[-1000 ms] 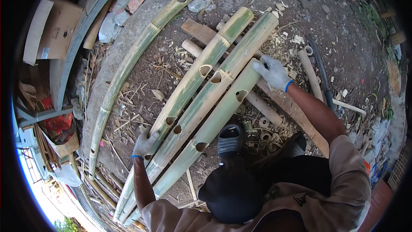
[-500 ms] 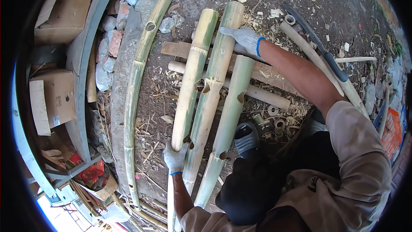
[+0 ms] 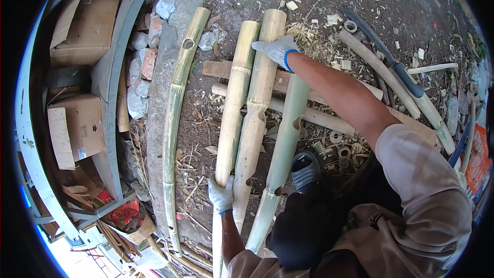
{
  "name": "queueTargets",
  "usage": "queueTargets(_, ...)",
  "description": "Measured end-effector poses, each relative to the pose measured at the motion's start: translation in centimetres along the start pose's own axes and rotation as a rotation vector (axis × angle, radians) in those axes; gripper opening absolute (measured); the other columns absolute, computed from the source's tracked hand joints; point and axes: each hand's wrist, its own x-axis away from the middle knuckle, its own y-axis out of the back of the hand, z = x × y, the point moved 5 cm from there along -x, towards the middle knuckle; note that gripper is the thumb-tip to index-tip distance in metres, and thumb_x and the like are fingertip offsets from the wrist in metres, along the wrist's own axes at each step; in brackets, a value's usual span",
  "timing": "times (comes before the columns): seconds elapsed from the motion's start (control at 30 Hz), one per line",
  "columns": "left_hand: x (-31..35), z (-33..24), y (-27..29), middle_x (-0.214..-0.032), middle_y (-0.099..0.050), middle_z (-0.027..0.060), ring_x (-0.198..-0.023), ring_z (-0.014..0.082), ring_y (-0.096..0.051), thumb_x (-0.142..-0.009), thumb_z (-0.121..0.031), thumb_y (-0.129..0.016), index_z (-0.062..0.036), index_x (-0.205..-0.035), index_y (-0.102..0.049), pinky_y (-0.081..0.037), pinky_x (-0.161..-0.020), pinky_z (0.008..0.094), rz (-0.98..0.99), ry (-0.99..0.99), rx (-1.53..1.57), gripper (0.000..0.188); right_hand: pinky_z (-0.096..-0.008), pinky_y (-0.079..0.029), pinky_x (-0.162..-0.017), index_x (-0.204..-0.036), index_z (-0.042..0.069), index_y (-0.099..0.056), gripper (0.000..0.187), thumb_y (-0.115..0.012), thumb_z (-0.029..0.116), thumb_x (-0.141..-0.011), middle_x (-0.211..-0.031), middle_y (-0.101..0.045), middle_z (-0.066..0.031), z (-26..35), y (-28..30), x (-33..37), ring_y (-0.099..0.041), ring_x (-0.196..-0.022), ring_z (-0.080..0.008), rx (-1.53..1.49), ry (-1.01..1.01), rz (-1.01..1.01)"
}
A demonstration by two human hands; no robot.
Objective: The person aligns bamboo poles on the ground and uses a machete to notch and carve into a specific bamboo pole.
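Three thick bamboo poles lie side by side in front of me. My left hand (image 3: 221,194), in a grey knit glove with a blue cuff, is wrapped over the lower part of the left bamboo pole (image 3: 235,90), close against the middle one. Near the far end of the middle bamboo pole (image 3: 260,85), my gloved right hand (image 3: 278,51) grips it, thumb stretched across the top and fingers down the right side, partly hidden. Notches are cut into the middle pole's right edge. The right bamboo pole (image 3: 284,141) is greener, also notched, its far end beneath my right forearm.
A wooden plank (image 3: 218,68) and a round pole (image 3: 324,118) lie crosswise under the bamboo. Farther left is a slimmer bamboo pole (image 3: 176,90) with a round hole. A long dark blade (image 3: 375,41) lies right among wood chips. Cardboard boxes (image 3: 85,36) fill a left-hand shelf.
The middle bamboo pole has turned: its far part now shows pale instead of green, and its notches sit farther right. My right hand's thumb reaches farther left. The whole view has shifted slightly.
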Motion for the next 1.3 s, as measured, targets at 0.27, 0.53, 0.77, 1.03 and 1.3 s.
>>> queueTargets(0.27,-2.0,-1.6,0.9,-0.101,-0.077,0.0248,-0.095,0.044,-0.075,-0.08,-0.045,-0.09,0.0012,-0.118,-0.068,-0.059,-0.085,0.051,0.212,0.011,0.123,0.064,-0.0515,-0.055,-0.114,-0.146,-0.001,-0.053,0.061,-0.08,0.031,-0.1,-0.138,-0.064,-0.0194,-0.5,0.5,1.4,-0.066,-0.128,-0.0301,-0.924,-0.062,0.523)
queueTargets(0.53,-3.6,-1.9,0.1,-0.098,-0.078,0.0256,-0.094,0.0428,-0.077,-0.084,-0.046,-0.086,-0.0001,-0.115,-0.07,-0.059,-0.081,0.0502,0.255,-0.042,0.147,0.058,-0.0435,-0.062,-0.102,-0.141,-0.009,-0.058,0.061,-0.081,0.029,-0.098,-0.133,-0.069,-0.0198,-0.7,0.4,1.2,-0.073,-0.115,-0.0297,-0.75,0.003,0.425)
queueTargets(0.77,-8.5,-7.4,-0.3,-0.099,-0.079,0.0204,-0.089,0.031,-0.078,-0.091,-0.041,-0.082,0.0,-0.121,-0.072,-0.059,-0.079,0.0451,0.266,-0.139,0.344,0.052,-0.0387,-0.058,-0.102,-0.139,-0.007,-0.063,0.064,-0.079,0.039,-0.098,-0.13,-0.073,-0.0164,-1.8,0.1,0.7,-0.073,-0.114,-0.025,-0.631,0.097,0.443)
queueTargets(1.03,-10.8,-14.4,-1.4,-0.098,-0.076,0.0276,-0.095,0.045,-0.076,-0.085,-0.057,-0.084,0.0009,-0.116,-0.071,-0.058,-0.082,0.0505,0.283,-0.207,0.162,0.067,-0.0385,-0.056,-0.101,-0.134,-0.006,-0.069,0.07,-0.08,0.051,-0.095,-0.125,-0.077,-0.0168,-3.7,-1.1,-1.3,-0.073,-0.114,-0.0253,-0.455,0.188,0.381)
queueTargets(1.3,-12.1,-14.5,-1.6,-0.11,-0.078,0.0259,-0.105,0.0387,-0.076,-0.088,-0.058,-0.08,-0.0005,-0.127,-0.072,-0.057,-0.093,0.0467,0.392,-0.144,0.303,0.07,-0.0378,-0.056,-0.1,-0.134,-0.007,-0.069,0.071,-0.072,0.055,-0.099,-0.127,-0.076,-0.0175,-3.0,0.7,-1.0,-0.073,-0.116,-0.0269,-0.316,0.216,0.315)
